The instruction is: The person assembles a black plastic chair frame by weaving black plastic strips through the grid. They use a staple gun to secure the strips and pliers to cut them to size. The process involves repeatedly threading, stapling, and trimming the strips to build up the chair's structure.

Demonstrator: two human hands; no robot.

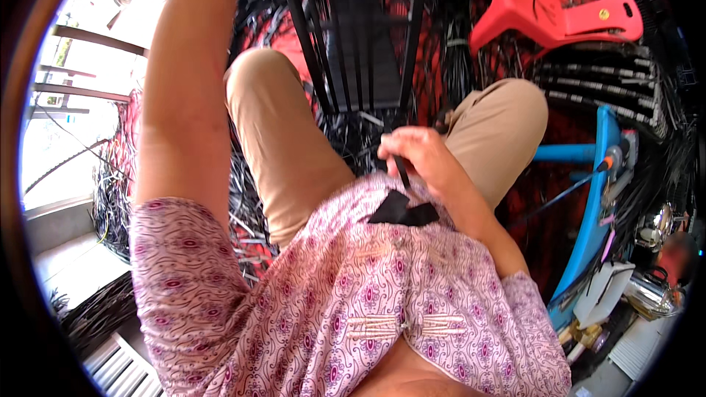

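Note:
My right hand is closed over my lap, its fingers curled round a black strip. Lower down, a folded dark piece rests on my patterned shirt; whether it belongs to the same strip I cannot tell. Between my knees stands a black slatted frame with long thin bars, just beyond my right hand. My left arm stretches up and forward, and its hand lies outside the picture past the top edge.
Black strips lie heaped over the red floor around me. At the right are a red plastic chair, a dark woven piece with white stripes, a blue frame and shiny metal pots. A white slatted thing sits lower left.

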